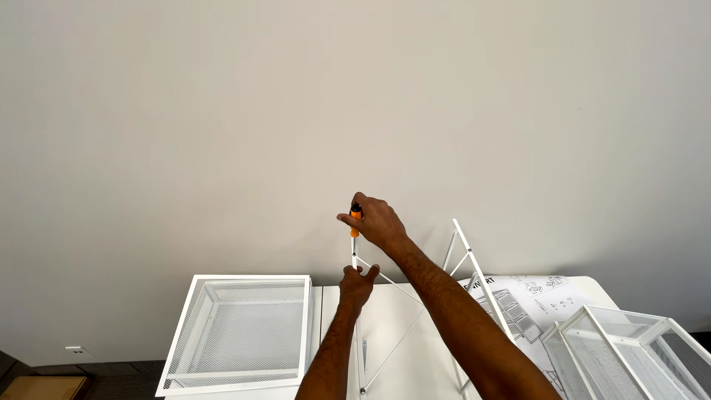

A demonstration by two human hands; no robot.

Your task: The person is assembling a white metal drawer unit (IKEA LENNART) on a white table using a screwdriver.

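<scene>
The right hand (pixel 379 222) is closed around the orange handle of a screwdriver (pixel 355 220), which stands upright with its tip pointing down. The fingers wrap the handle from the right side, so only a small part of the orange and the black cap on top is visible. Just below it, the left hand (pixel 358 283) grips a thin white rod of a metal frame (pixel 354 255); the thumb and the fingers are closed around this rod, and the shaft of the screwdriver meets the top end of the rod between the two hands. Both forearms rise from the bottom edge of the picture toward the plain light wall (pixel 296 111).

The frame stands upright on the white counter (pixel 385 326), and its thin diagonal wires cross below the left hand. Another white leg of the frame (pixel 466 259) leans up to the right of the right forearm.

To the left on the counter lies a white mesh basket (pixel 241 330), with the open side up. To the right, a paper sheet of assembly drawings (pixel 529 296) lies flat, and near it, at the right corner, a second mesh basket (pixel 629 352) lies tilted, partly over the paper.
</scene>
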